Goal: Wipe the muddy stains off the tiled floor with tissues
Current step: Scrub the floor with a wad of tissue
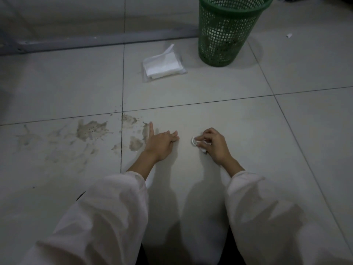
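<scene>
Brown muddy stains spread over the pale tiled floor at the middle left, with fainter smears further left. My left hand rests flat on the tile beside the stains, fingers straight and one finger pointing away from me. To its right, my right hand grips a small crumpled white tissue against the floor. An opened pack of white tissues lies further away on the floor.
A green mesh wastebasket stands at the back right, just beyond the tissue pack. A grey metal bar runs along the floor at the back left. A small scrap of paper lies far right.
</scene>
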